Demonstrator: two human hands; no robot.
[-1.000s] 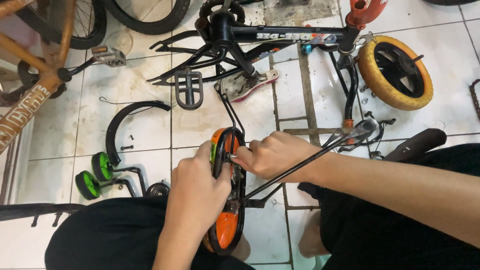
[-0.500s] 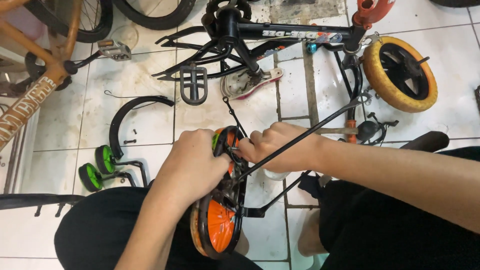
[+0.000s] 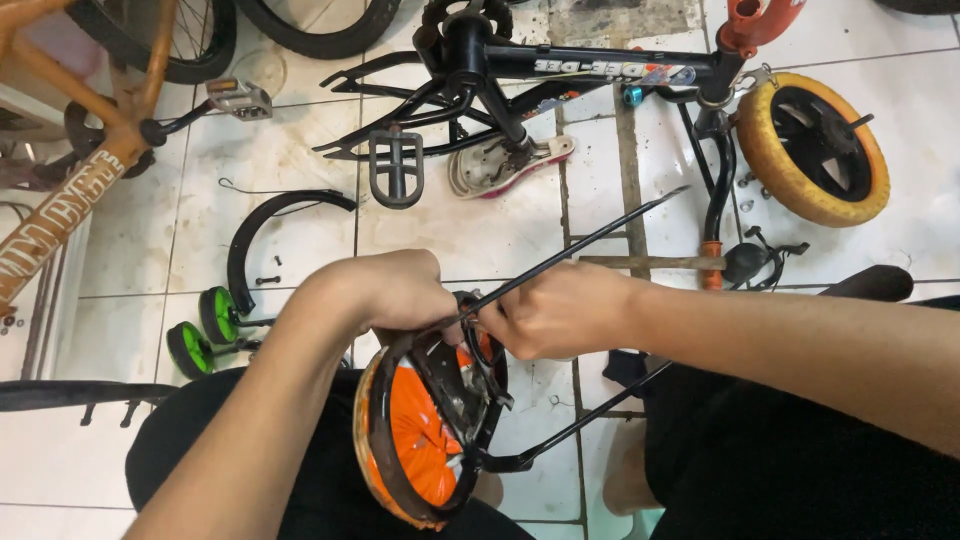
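Observation:
A small orange bicycle wheel (image 3: 415, 440) with a black tyre rests against my lap, under a black curved mudguard with thin metal stays (image 3: 580, 245). My left hand (image 3: 385, 295) grips the top of the wheel and mudguard. My right hand (image 3: 555, 310) pinches the mudguard's stay and bracket right at the wheel's top, touching my left hand. One stay points up and right, another runs down to the right past my knee.
A black child's bike frame (image 3: 560, 65) lies on the white tiled floor ahead, with a yellow-tyred wheel (image 3: 825, 150) at right, a loose pedal (image 3: 396, 165), a sandal (image 3: 505, 165), a black mudguard (image 3: 265, 235), green training wheels (image 3: 205, 330) and an orange bicycle (image 3: 80, 150) at left.
The wheel has tilted so its orange face shows more and sits lower on my lap. Both hands stayed together at its top; the stay swung upward to the right.

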